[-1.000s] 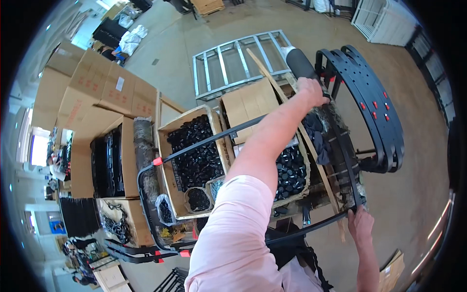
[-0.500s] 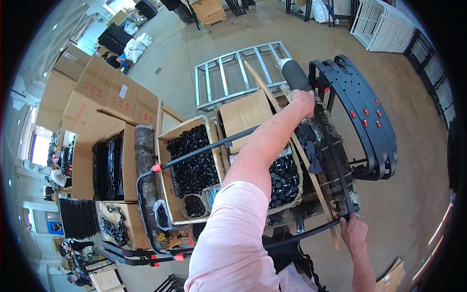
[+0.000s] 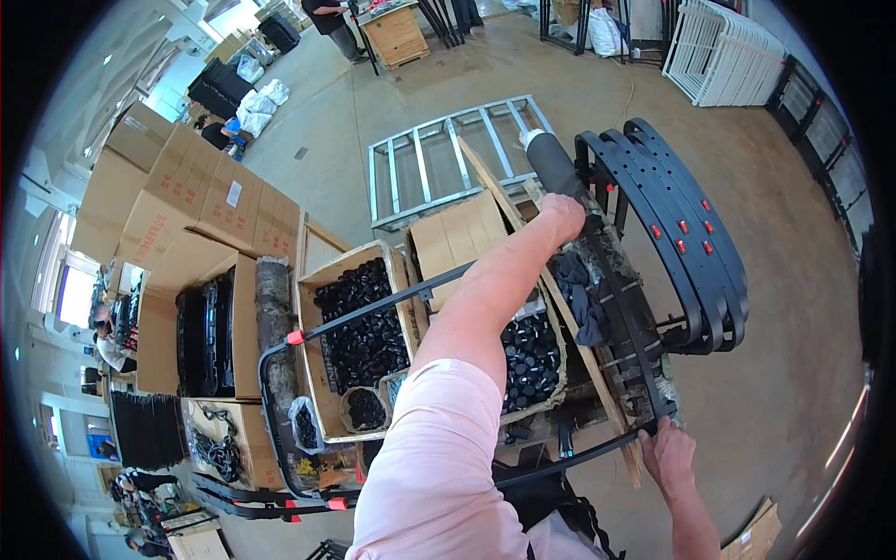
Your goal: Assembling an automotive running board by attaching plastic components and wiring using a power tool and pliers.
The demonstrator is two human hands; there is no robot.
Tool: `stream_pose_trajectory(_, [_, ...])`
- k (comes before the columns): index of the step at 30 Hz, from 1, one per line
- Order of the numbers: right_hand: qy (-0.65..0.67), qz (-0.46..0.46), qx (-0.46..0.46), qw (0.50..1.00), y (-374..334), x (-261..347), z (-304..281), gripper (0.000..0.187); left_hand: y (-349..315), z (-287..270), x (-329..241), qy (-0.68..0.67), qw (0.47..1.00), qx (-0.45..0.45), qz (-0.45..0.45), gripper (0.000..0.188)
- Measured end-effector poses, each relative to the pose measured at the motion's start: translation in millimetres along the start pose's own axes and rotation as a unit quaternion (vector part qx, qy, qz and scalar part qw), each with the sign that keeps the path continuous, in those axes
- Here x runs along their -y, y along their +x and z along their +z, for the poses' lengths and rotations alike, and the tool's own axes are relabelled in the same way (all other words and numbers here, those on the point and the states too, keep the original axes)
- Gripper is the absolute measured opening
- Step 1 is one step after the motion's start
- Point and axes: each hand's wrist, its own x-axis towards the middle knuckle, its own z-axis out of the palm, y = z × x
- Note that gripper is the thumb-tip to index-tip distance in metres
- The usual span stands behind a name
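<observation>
Reaching far forward, the left hand (image 3: 566, 213) is closed over the upper end of a black tubular frame (image 3: 623, 317), just below a grey foam-wrapped roll (image 3: 553, 161) that stands at the frame's top. The left arm, in a pink sleeve (image 3: 439, 457), stretches across the middle of the view. The right hand (image 3: 668, 455) sits low on the right and grips the lower corner of the same frame, fingers curled round the tube where it bends. From there the black tubing runs left beneath the arm, curves up at the far left and returns across the boxes; red clips (image 3: 295, 337) mark it at several points.

Under the frame stand open cardboard boxes (image 3: 317, 280) filled with small black plastic parts (image 3: 364, 327); a wooden slat (image 3: 523, 233) lies diagonally beside the left arm. Just to the right of the frame, a stack of curved black arched pieces (image 3: 691, 233) with red studs stands on edge on the concrete floor (image 3: 793, 373). Beyond the boxes lies a grey metal grid frame (image 3: 448, 163), flat on the floor. Closed cartons (image 3: 201, 210) are piled at the left. White racks (image 3: 728, 51) stand far back on the right.
</observation>
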Motion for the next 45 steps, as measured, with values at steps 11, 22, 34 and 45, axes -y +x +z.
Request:
stream_pose_trajectory(11, [0.019,-0.013,-0.002,1.0,-2,-10,8,0.035,-6,-4,-16,0.031,0.999,-0.018,-0.005,0.032])
stream_pose_trajectory(22, [-0.007,-0.019,-0.021,1.0,-6,-14,9,0.033,-8,-9,-23,0.038,0.999,0.008,-0.015,0.046])
stream_pose_trajectory(34, [-0.026,-0.036,-0.014,0.999,10,6,26,0.033,-40,60,30,-0.021,0.98,-0.192,-0.046,0.029])
stream_pose_trajectory(45, [-0.16,0.001,-0.076,0.984,-6,-17,43,0.047,-549,215,283,-0.228,0.71,-0.391,-0.539,0.028])
